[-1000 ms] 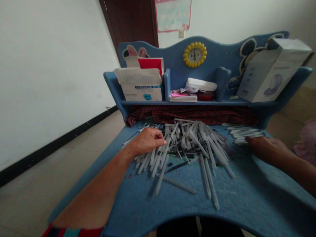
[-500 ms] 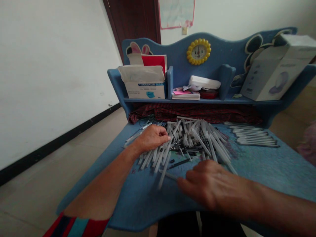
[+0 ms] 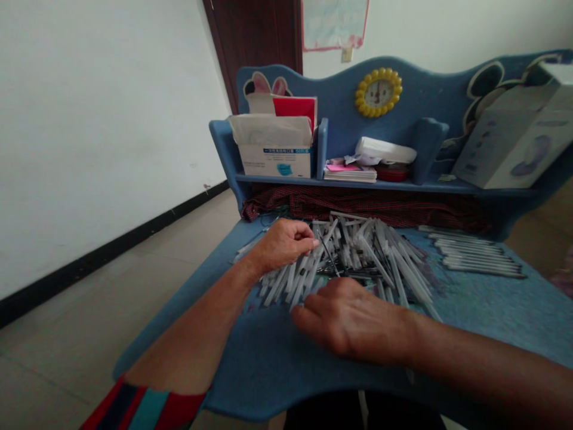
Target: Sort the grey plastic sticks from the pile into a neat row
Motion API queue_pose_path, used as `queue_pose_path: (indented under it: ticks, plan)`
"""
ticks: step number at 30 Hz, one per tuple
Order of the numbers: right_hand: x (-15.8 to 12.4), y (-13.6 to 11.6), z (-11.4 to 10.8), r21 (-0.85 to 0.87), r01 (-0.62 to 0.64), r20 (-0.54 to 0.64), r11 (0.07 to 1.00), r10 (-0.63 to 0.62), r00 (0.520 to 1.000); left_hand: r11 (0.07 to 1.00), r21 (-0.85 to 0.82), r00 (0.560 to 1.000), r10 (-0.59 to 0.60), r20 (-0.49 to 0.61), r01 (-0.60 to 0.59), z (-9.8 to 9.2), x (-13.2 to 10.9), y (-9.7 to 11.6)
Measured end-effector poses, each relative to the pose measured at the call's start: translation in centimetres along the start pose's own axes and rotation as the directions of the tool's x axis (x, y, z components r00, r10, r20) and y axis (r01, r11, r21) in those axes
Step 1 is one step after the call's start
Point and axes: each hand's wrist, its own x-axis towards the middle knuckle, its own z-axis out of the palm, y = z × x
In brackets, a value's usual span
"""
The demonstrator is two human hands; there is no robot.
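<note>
My left hand (image 3: 289, 243) is over the left part of a pile of pen parts, thumb and forefinger pinched on a thin dark pen refill (image 3: 330, 257) that slants down to the right. My right hand (image 3: 342, 316) is closed in front of the pile, its knuckles up. Its fingertips are turned away, so what they hold is hidden. The pile of translucent white pen tubes (image 3: 409, 272) spreads between and behind both hands, with dark pieces mixed in.
A row of pens (image 3: 477, 254) lies side by side on the blue desk (image 3: 483, 310) at right. Behind the pile is a dark red checked cloth (image 3: 380, 206). The shelf above holds a mask box (image 3: 273, 158), papers (image 3: 349, 174) and a white box (image 3: 505, 137).
My right hand has moved left, covering the tube that stuck out at the pile's front. My left hand keeps its pinch. The view has turned slightly left.
</note>
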Motion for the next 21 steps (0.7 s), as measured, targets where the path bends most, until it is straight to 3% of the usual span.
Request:
queue_pose_path:
  ticks: [3,5,8,10,12,15,17,19,21]
  plan:
    - [-0.7,1.9,-1.3,0.245,-0.182,-0.202,0.952,0.234,0.951,0.978,-0.207,0.999,0.04,0.018,-0.035,-0.1,-0.3,0.3]
    - [-1.0,3.0,-1.8,0.503,-0.244,-0.306,0.829,0.434,0.847,0.941,-0.332,0.995,0.092,0.043,-0.072,-0.2,-0.6,0.6]
    - [-1.1,4.0,-1.9,0.813,-0.226,-0.258,0.537,0.68,0.686,0.898,-0.433,0.981,0.148,0.123,-0.081,-0.2,-1.0,1.1]
    - [-1.0,4.3,-1.7,0.904,-0.2,-0.174,0.377,0.753,0.635,0.895,-0.441,0.972,0.161,0.17,-0.071,0.0,-1.2,1.3]
    - [-0.9,4.6,-1.6,0.929,-0.198,-0.127,0.312,0.774,0.621,0.907,-0.415,0.973,0.158,0.166,-0.076,0.1,-1.3,1.5]
    - [-1.3,4.9,-1.8,0.863,-0.324,-0.105,0.388,0.765,0.635,0.932,-0.353,0.99,0.119,0.074,-0.086,0.3,-1.1,1.5]
    - [-1.5,4.9,-1.9,0.671,-0.487,-0.057,0.559,0.694,0.718,0.939,-0.334,0.996,0.084,-0.006,-0.081,0.3,-0.8,1.3]
    - [-1.6,4.5,-1.8,0.341,-0.564,0.111,0.752,0.563,0.819,0.941,-0.33,0.997,0.053,-0.064,-0.071,0.3,-0.5,0.9]
    - [-1.5,3.8,-1.4,0.052,-0.49,0.325,0.87,0.449,0.832,0.943,-0.326,0.995,0.036,-0.094,-0.065,0.3,-0.3,0.5]
